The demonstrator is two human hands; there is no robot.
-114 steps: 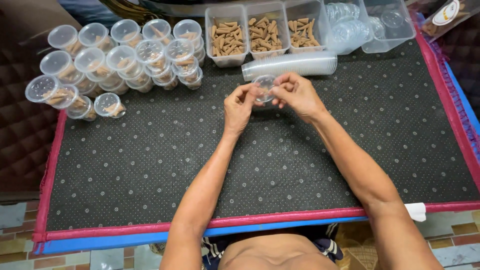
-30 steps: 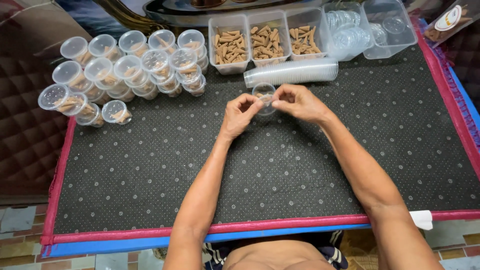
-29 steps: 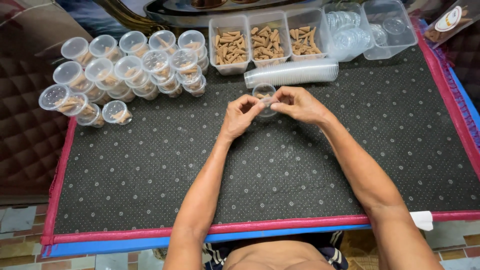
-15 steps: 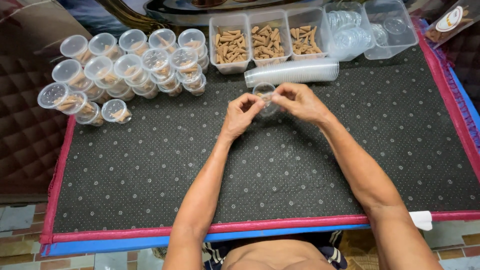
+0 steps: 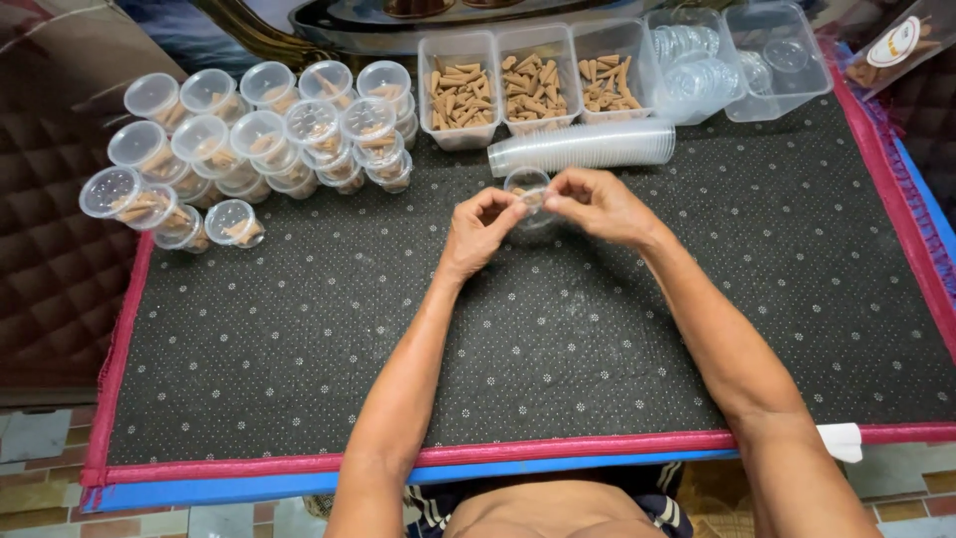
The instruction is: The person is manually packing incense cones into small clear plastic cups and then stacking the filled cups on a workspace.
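A small clear plastic cup (image 5: pixel 527 188) is held between my two hands over the dark dotted mat (image 5: pixel 299 329). My left hand (image 5: pixel 480 227) grips its near left side with the fingertips. My right hand (image 5: pixel 596 203) pinches the cup's right side, thumb and fingers closed at the rim. What lies inside the cup is hard to make out. Just behind the cup lies a sideways stack of empty clear cups (image 5: pixel 588 145).
Three clear tubs of brown cone-shaped pieces (image 5: pixel 538 85) stand at the back. Right of them are tubs with clear lids (image 5: pixel 697 70) and an open tub (image 5: pixel 782 60). Several filled, lidded cups (image 5: pixel 259 134) are piled at the back left. A red and blue border (image 5: pixel 269 473) edges the mat.
Both hands have stayed at the cup with only small finger shifts. The view has drifted slightly since the earliest frame.
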